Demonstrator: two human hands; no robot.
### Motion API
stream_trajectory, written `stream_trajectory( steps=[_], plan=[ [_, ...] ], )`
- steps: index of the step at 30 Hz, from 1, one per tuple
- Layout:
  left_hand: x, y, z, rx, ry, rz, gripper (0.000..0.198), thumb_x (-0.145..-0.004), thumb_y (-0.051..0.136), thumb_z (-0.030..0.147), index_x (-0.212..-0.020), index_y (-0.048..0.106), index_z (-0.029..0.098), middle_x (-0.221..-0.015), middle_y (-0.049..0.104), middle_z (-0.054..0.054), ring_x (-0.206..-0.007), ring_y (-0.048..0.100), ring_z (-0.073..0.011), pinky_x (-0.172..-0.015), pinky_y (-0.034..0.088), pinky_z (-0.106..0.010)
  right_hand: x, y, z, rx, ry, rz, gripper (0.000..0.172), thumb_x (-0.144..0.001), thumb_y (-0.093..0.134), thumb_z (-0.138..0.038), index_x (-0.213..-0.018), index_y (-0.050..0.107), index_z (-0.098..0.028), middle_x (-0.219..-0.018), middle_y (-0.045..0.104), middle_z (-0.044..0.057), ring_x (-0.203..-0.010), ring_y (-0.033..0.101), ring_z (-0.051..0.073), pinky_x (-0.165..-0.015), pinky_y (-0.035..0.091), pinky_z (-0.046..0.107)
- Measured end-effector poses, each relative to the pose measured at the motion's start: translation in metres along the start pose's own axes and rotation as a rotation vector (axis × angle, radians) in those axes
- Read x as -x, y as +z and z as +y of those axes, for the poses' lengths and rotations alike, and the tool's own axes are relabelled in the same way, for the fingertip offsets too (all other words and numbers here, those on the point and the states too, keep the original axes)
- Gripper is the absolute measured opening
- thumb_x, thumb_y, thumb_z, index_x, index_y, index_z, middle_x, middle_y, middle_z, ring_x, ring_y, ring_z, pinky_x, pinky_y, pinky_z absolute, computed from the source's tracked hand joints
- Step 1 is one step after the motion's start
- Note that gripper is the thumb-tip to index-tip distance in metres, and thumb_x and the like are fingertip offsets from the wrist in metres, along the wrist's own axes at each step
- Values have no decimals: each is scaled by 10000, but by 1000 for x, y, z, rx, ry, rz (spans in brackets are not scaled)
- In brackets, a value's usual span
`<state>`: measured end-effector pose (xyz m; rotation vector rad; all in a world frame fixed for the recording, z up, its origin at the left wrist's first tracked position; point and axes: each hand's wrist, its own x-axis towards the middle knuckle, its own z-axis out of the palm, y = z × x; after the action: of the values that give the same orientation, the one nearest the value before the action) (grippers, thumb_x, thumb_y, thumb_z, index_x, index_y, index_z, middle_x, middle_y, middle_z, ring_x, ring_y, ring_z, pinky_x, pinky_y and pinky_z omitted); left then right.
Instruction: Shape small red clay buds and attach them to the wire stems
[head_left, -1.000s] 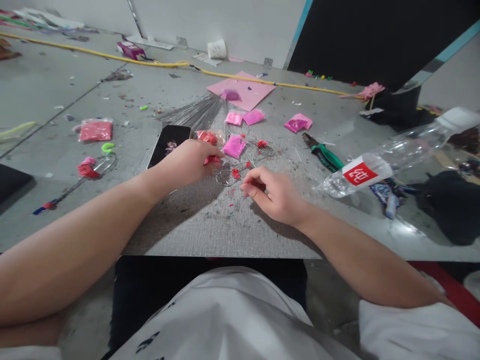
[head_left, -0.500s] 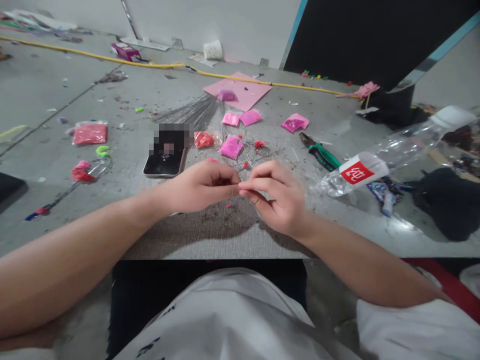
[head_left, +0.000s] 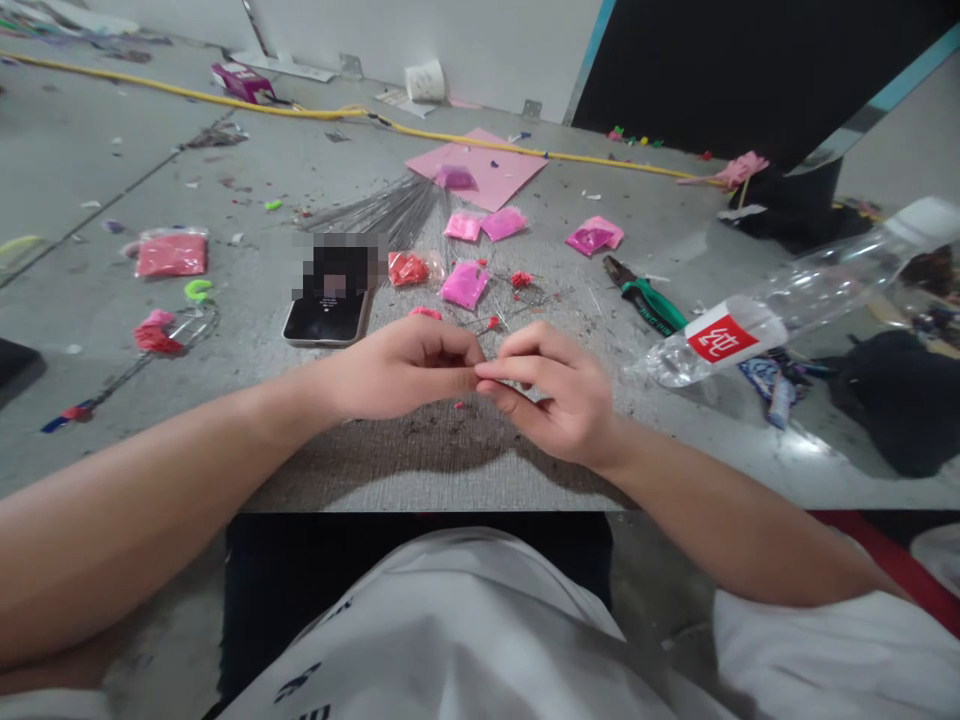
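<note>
My left hand (head_left: 412,368) and my right hand (head_left: 555,390) meet fingertip to fingertip above the near part of the grey table. Both are closed in a pinch, and whatever lies between the fingertips is too small or hidden to make out. Just beyond them are a packet of magenta clay (head_left: 464,285), an opened packet of red clay (head_left: 409,268) and a small red clay piece on wire (head_left: 522,280). A phone (head_left: 324,318) lies beyond my left wrist. Thin metal wires (head_left: 382,215) fan out farther back, their far end by a pink sheet (head_left: 499,180).
Pliers with green handles (head_left: 651,305) and a clear plastic bottle (head_left: 817,290) lie to the right. On the left are a red clay packet (head_left: 172,254) and a wire figure with red clay (head_left: 156,338). A yellow cable (head_left: 300,110) crosses the back, near a white cup (head_left: 425,82).
The camera view has shifted slightly. My hands stay together in nearly the same pinch, with only a slight shift of the fingers.
</note>
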<state>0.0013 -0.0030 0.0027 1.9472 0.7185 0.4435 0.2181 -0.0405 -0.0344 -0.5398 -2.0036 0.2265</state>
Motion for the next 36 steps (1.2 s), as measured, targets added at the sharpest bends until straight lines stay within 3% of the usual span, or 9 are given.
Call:
stream_trajectory(
  steps=[5, 11, 23, 30, 36],
  plan=[
    [-1, -2, -1, 13, 31, 18, 229, -952, 618, 320, -792, 695, 176, -634, 568, 14, -555, 475, -98, -506, 361, -231, 0, 0, -1, -55, 37, 9, 196, -970, 634, -121, -1108, 738, -213, -957, 666, 63, -793, 643, 146, -692, 575, 324],
    [-1, -3, -5, -27, -3, 35, 231, -953, 620, 329, -796, 690, 174, -636, 566, 12, -554, 482, -93, -496, 337, -229, 0, -1, -1, -44, 78, -2, 181, -974, 643, -141, -1084, 753, -232, -936, 671, 51, -739, 620, 132, -666, 563, 314],
    [-1, -3, -4, -165, 18, 63, 233, -894, 650, 324, -719, 690, 176, -621, 604, 7, -552, 516, -105, -499, 332, -249, 0, -5, 5, -95, 122, -81, 116, -940, 720, -154, -1024, 785, -202, -951, 742, 68, -790, 688, 140, -681, 583, 288],
    [0, -2, 1, -298, 205, 125, 215, -848, 641, 201, -634, 636, 184, -567, 583, 28, -538, 492, -91, -541, 378, -243, -2, -5, -4, -212, 386, -107, 51, -904, 782, -209, -953, 785, -198, -851, 781, 23, -717, 700, 120, -534, 535, 210],
    [0, -2, -1, -382, 275, 162, 228, -862, 643, 206, -635, 639, 188, -574, 594, 18, -534, 476, -92, -553, 370, -259, -1, 2, -2, -591, 706, -46, 98, -856, 840, -222, -916, 776, -178, -748, 752, -14, -590, 698, 82, -440, 502, 155]
  ],
)
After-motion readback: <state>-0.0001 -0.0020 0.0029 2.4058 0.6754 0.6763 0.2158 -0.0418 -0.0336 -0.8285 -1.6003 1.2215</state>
